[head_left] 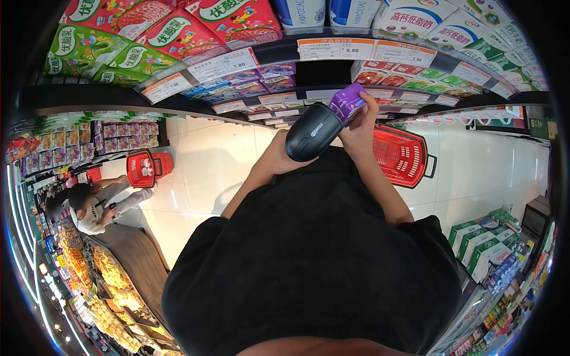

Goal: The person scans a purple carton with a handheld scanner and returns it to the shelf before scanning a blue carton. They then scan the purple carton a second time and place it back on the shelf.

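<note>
A black handheld scanner (313, 132) is in my left hand (276, 155), whose fingers are mostly hidden beneath it. The scanner's front end touches or nearly touches a small purple carton (348, 102). My right hand (362, 126) grips that carton from its right side, with the fingers wrapped round its edge. Both hands are held close together in front of the dark shelf, just below the rows of small cartons and price labels (336, 48).
Shelves of red, green and white cartons (175, 32) curve across the top. A red basket (399, 155) lies on the floor at right. Another person (89, 207) stands at far left beside a second red basket (141, 169). Green-and-white boxes (488, 252) are stacked at lower right.
</note>
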Demonstrator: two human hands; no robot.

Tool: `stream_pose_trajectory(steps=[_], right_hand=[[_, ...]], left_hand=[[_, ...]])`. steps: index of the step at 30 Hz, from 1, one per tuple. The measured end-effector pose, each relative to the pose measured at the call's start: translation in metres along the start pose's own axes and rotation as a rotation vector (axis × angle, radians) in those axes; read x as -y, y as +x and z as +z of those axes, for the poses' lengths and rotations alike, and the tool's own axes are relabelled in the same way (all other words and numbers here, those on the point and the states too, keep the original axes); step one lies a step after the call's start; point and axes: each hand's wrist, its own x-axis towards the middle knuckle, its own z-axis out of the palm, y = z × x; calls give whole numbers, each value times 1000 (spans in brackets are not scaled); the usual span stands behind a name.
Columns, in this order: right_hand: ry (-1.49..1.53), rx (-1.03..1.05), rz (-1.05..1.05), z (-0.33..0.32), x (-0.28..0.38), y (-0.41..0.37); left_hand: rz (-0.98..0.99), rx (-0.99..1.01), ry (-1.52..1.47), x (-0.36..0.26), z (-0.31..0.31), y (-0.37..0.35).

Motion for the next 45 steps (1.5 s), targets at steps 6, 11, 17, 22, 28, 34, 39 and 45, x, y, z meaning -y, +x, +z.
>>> stream_pose_trajectory(steps=[6, 11, 17, 22, 28, 34, 39, 45], right_hand=[[-28, 7, -28, -2, -3, 0], [-59, -10, -35, -5, -8, -1], [-66, -25, -33, -3, -7, -1], [-169, -16, -171, 8, -20, 14], [-461, -103, -452, 35, -41, 60], [-573, 105, -327, 38, -54, 87], [-651, 224, -14, 35, -17, 97], [-617, 237, 118, 34, -40, 108]], left_hand=[[6, -7, -20, 0, 2, 0], [-40, -29, -58, 1, 3, -1], [-83, -45, -85, 6, 4, -2], [-133, -71, -100, 11, 4, -11], [-117, -111, -96, 19, -8, -19], [-122, -186, -76, 18, -11, -32], [-158, -185, -1, 11, -12, -35], [-104, -159, 95, -2, -17, -34]])
